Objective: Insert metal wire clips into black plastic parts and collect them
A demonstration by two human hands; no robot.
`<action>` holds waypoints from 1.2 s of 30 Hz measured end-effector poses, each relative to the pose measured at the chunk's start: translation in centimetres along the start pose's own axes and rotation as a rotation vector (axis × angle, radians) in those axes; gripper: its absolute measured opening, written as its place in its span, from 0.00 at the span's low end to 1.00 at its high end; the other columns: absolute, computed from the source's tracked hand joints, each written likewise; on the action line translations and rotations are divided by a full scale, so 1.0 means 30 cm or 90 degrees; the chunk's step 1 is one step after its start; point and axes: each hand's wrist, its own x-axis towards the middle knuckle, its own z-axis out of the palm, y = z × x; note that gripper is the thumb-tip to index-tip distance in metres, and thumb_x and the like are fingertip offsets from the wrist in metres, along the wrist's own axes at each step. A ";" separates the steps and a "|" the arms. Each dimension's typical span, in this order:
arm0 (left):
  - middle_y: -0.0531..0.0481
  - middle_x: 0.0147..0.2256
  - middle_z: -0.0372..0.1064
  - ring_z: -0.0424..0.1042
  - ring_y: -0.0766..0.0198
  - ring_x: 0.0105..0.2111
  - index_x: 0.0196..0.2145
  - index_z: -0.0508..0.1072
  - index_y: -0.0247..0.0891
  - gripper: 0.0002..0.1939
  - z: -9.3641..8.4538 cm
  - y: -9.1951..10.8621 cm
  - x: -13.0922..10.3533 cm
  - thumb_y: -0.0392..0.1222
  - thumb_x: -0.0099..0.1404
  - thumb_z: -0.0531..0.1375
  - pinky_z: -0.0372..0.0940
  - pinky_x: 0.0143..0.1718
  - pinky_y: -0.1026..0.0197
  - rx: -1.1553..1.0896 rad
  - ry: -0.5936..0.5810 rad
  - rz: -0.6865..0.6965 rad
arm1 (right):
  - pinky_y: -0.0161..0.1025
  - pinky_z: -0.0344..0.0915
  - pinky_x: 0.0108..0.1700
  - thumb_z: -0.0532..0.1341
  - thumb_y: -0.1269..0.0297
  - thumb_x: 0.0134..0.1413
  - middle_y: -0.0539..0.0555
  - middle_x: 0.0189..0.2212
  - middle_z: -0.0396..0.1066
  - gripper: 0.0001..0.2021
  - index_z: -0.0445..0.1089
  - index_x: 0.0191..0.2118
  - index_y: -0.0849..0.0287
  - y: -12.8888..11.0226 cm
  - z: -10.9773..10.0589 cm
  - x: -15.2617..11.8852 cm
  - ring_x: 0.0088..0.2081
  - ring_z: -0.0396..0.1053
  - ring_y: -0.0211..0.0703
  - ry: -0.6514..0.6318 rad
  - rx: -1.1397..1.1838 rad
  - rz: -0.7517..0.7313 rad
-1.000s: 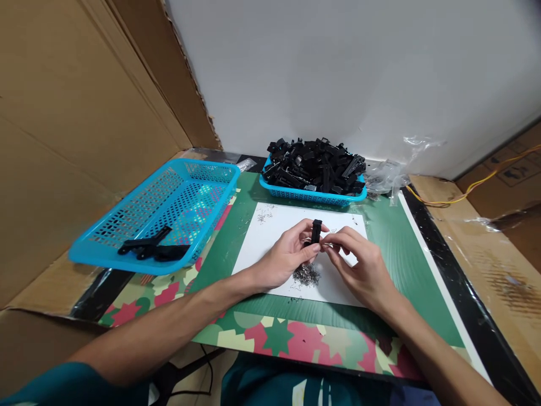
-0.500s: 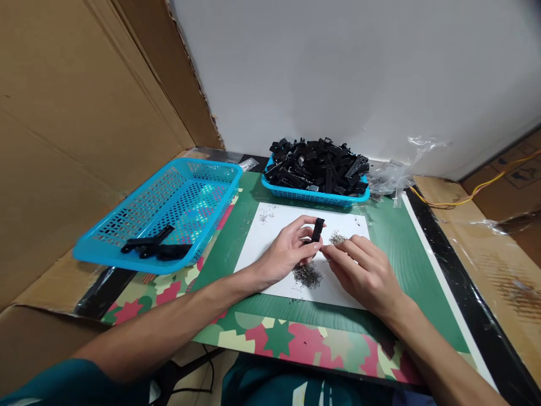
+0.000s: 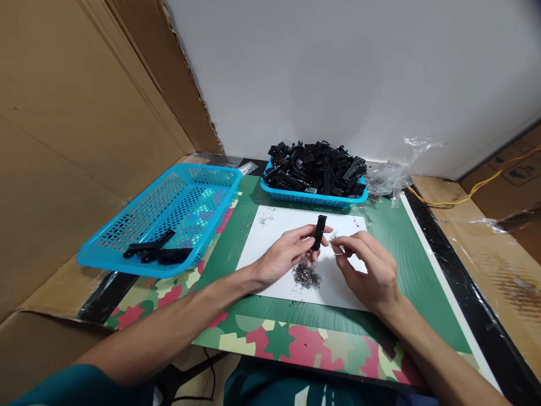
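Observation:
Over the white sheet (image 3: 253,248), my left hand (image 3: 287,254) holds a narrow black plastic clip-like piece (image 3: 320,232) upright between thumb and fingers. Just to its right, my right hand (image 3: 367,265) is closed in a pinch, apart from the black piece. A thin, shiny metal pin-like bit (image 3: 339,254) shows at its fingertips; its exact kind is too small to tell. Below the hands lies a pile of small wire pieces (image 3: 306,276). A smaller heap of them (image 3: 333,237) is partly hidden behind my right fingers.
A blue basket (image 3: 313,198) heaped with black pieces (image 3: 316,166) stands at the back by the wall. Another blue basket (image 3: 139,269) at left holds several black pieces (image 3: 158,249). Clear plastic bags (image 3: 386,177) lie at back right. Cardboard (image 3: 54,141) rises on the left.
My right hand has drawn back to the right, away from the black piece, with the thin metal bit at its fingertips. The left fingers have shifted, showing more of the black piece.

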 end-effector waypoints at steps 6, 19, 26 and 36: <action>0.47 0.37 0.68 0.66 0.68 0.32 0.59 0.76 0.39 0.19 -0.006 -0.018 0.000 0.49 0.76 0.61 0.62 0.33 0.65 0.034 -0.030 0.029 | 0.40 0.62 0.29 0.61 0.77 0.66 0.51 0.25 0.71 0.08 0.74 0.42 0.57 0.000 0.003 -0.011 0.26 0.65 0.41 -0.018 -0.068 -0.081; 0.49 0.31 0.68 0.65 0.67 0.31 0.60 0.75 0.32 0.23 -0.005 -0.019 0.000 0.49 0.76 0.60 0.62 0.34 0.64 0.162 -0.015 0.059 | 0.40 0.62 0.30 0.63 0.78 0.66 0.51 0.24 0.71 0.05 0.77 0.39 0.65 0.012 -0.001 -0.015 0.27 0.64 0.41 -0.081 -0.167 -0.204; 0.47 0.34 0.71 0.64 0.67 0.31 0.59 0.77 0.31 0.22 0.003 -0.016 -0.008 0.48 0.75 0.61 0.61 0.33 0.64 0.202 0.007 0.072 | 0.42 0.65 0.32 0.62 0.79 0.65 0.53 0.24 0.72 0.06 0.77 0.40 0.69 0.000 -0.012 -0.007 0.27 0.65 0.42 -0.101 -0.197 -0.249; 0.49 0.30 0.69 0.65 0.66 0.30 0.61 0.75 0.33 0.24 -0.012 -0.021 -0.008 0.50 0.76 0.60 0.62 0.34 0.63 0.212 -0.014 0.063 | 0.41 0.67 0.30 0.61 0.79 0.66 0.53 0.24 0.71 0.06 0.77 0.41 0.68 0.012 -0.007 -0.019 0.27 0.66 0.42 -0.107 -0.145 -0.217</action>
